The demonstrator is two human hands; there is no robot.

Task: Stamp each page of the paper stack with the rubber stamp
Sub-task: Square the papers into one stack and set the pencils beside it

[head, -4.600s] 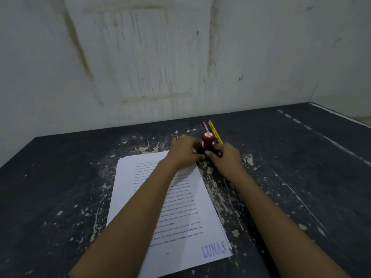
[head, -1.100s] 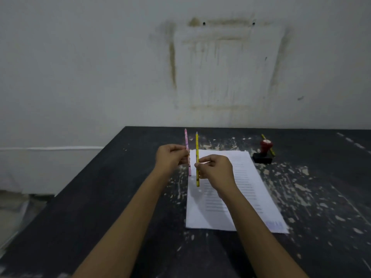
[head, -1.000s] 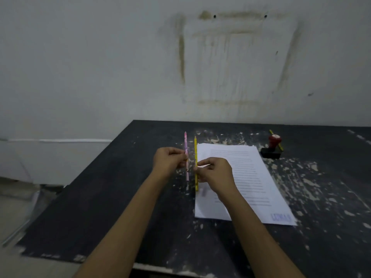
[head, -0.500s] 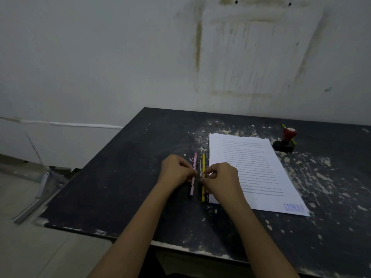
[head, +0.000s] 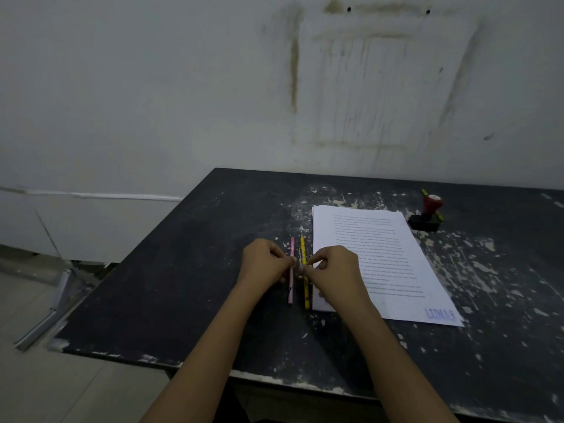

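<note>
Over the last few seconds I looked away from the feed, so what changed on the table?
Both hands left the stamp. The left hand took up the pink pencil and the right hand the yellow pencil. They carried them to the left of the paper and lowered them to the table, each still pinched. Stamp and paper stayed put.

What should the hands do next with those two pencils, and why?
Probably let go of both pencils. The left hand pinches the pink pencil, the right hand the yellow pencil, and both seem to lie on the table beside the paper stack. The rubber stamp sits untouched by the far corner.
</note>
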